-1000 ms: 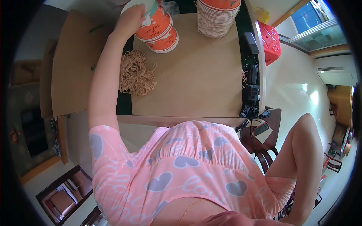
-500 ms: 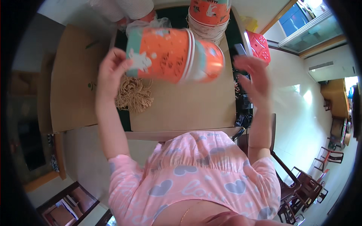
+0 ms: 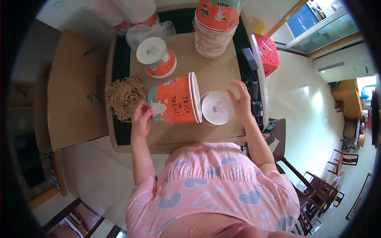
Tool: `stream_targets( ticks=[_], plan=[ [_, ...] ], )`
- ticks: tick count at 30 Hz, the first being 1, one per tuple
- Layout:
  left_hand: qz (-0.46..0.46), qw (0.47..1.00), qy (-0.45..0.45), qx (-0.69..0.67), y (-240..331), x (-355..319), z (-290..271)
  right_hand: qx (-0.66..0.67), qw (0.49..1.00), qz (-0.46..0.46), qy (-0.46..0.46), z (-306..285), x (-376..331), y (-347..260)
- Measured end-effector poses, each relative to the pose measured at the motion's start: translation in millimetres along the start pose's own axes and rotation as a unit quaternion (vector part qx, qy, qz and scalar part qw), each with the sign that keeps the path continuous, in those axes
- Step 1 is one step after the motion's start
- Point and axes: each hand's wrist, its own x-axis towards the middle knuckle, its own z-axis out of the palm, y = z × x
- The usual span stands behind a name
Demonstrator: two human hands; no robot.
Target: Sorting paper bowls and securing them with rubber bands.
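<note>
My left hand (image 3: 142, 113) pinches the base of an orange paper bucket (image 3: 172, 101) with a teal band and a ghost print. The bucket lies on its side over the cardboard, rims to the right; its doubled rim looks like two nested buckets. Close by its mouth is another bucket (image 3: 218, 108), its white round base turned up. My right hand (image 3: 241, 97) is beside that base, fingers apart and holding nothing; whether it touches is unclear. Farther off, an orange bucket (image 3: 163, 66) stands upside down. Left of my left hand lies a tangle of tan twine cords (image 3: 125, 97).
A tall stack of buckets (image 3: 216, 37) stands at the far side of the brown cardboard sheet (image 3: 180, 49). Clear plastic wrap (image 3: 149, 32) and white-rimmed stacks (image 3: 139, 10) are at far left. A cardboard box (image 3: 75, 87), black devices (image 3: 254, 89) and a red stool (image 3: 266, 53) flank the table.
My left hand has brought the sideways bucket down and nearer to me. The bucket at its mouth has turned base up, and my right hand has moved in beside it.
</note>
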Motion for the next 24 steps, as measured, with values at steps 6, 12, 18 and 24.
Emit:
stream_targets(
  ticks=[6, 12, 18, 24],
  plan=[
    [0.070, 0.994, -0.038, 0.081, 47, 24, 29, 0.011, 0.983, -0.180, -0.031, 9, 70, -83],
    [0.326, 0.791, 0.017, 0.517, 149, 53, 68, -0.125, 0.984, -0.076, -0.097, 4, 70, -25],
    [0.317, 0.759, 0.004, 0.569, 161, 72, 101, 0.070, 0.989, 0.003, -0.129, 12, 75, -60],
    [0.276, 0.823, -0.059, 0.493, 158, 80, 104, 0.468, 0.865, 0.090, -0.156, 48, 117, -94]
  ],
)
